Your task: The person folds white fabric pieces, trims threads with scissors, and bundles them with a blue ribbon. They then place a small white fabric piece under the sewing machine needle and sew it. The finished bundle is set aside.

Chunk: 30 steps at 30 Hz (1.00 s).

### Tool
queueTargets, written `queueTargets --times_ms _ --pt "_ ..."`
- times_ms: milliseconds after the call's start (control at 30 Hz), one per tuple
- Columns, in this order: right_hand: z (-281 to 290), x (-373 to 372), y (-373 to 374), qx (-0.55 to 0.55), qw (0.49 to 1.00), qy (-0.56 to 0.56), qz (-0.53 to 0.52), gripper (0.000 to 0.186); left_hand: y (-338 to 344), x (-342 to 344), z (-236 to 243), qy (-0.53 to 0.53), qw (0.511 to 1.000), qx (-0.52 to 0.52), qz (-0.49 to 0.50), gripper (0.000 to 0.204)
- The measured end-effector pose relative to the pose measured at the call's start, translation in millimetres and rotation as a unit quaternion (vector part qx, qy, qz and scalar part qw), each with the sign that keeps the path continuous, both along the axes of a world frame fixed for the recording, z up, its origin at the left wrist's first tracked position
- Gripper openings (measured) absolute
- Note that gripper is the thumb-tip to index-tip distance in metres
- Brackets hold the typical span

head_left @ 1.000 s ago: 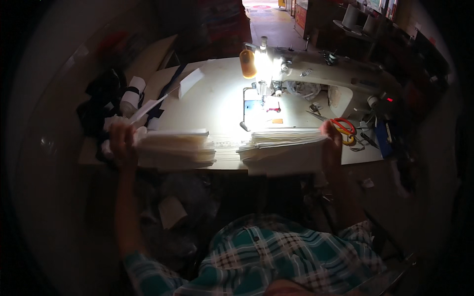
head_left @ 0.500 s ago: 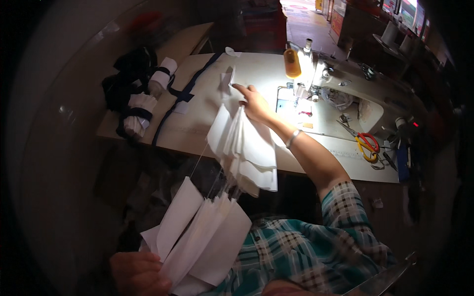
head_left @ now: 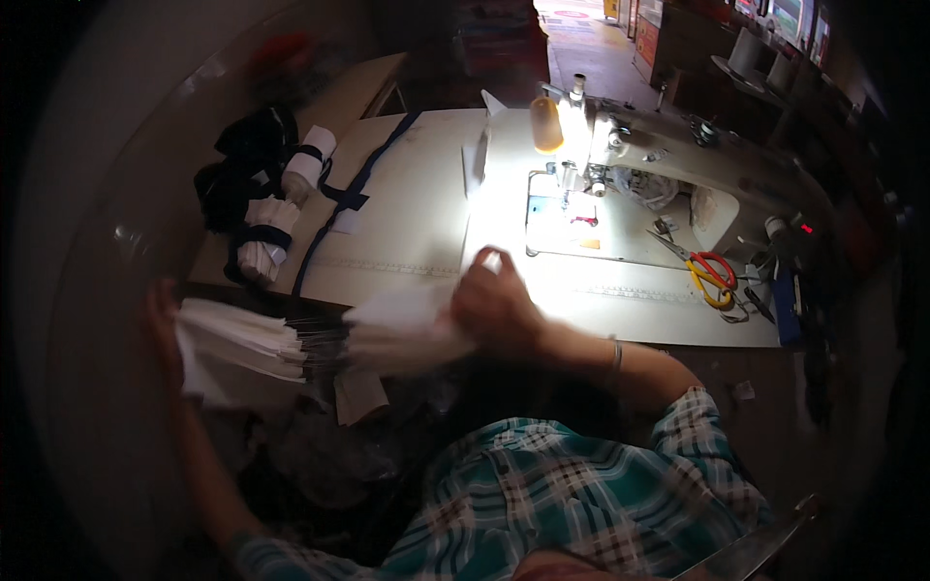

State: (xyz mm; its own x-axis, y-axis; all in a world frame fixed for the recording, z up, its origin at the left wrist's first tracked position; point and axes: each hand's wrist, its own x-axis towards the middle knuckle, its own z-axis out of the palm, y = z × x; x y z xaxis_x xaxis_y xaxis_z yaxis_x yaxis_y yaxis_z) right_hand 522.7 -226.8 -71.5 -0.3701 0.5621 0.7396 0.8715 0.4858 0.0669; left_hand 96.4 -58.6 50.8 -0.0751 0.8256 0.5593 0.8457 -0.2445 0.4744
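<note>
My left hand [head_left: 167,334], at the far left past the table's front edge, grips a stack of white cloth pieces [head_left: 242,341]. My right hand [head_left: 499,308] is blurred and closed on a second stack of white cloth pieces [head_left: 407,324] in front of the table. Thin threads [head_left: 325,339] stretch across the gap between the two stacks. One small pale piece [head_left: 360,395] dangles below the right-hand stack. Farther back, a folded white piece [head_left: 475,167] lies on the table beside the sewing machine [head_left: 659,145].
Scissors [head_left: 712,276] with red and yellow handles lie right of the needle area on the white table [head_left: 407,232]. A navy strip [head_left: 358,189] crosses the table's left side. White bundles with dark bands [head_left: 266,237] and dark cloth [head_left: 232,174] sit at the left edge.
My left hand has risen up and leftward with its stack. My right hand has come back from the table toward me, and the stacks now lie nearly level, side by side.
</note>
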Motion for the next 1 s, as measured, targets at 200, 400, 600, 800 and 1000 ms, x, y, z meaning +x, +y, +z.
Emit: queueTargets --times_ms 200,400,600,800,1000 --pt "17 -100 -117 -0.012 0.899 0.221 0.377 0.02 119 148 -54 0.124 0.953 -0.023 -0.276 0.027" --pt "66 -118 -154 0.031 0.953 0.069 0.295 0.02 60 385 -134 0.196 0.838 -0.12 -0.494 0.035" --pt "35 -73 -199 -0.011 0.966 0.006 0.26 0.013 15 424 -119 0.173 0.795 -0.129 -0.567 0.02" --pt "47 64 -182 -0.024 0.854 0.519 -0.009 0.021 143 296 -119 0.045 0.881 0.102 -0.46 0.037" --pt "-31 147 -89 0.024 0.706 0.705 -0.058 0.039 56 169 -64 0.095 0.869 0.285 -0.393 0.038"
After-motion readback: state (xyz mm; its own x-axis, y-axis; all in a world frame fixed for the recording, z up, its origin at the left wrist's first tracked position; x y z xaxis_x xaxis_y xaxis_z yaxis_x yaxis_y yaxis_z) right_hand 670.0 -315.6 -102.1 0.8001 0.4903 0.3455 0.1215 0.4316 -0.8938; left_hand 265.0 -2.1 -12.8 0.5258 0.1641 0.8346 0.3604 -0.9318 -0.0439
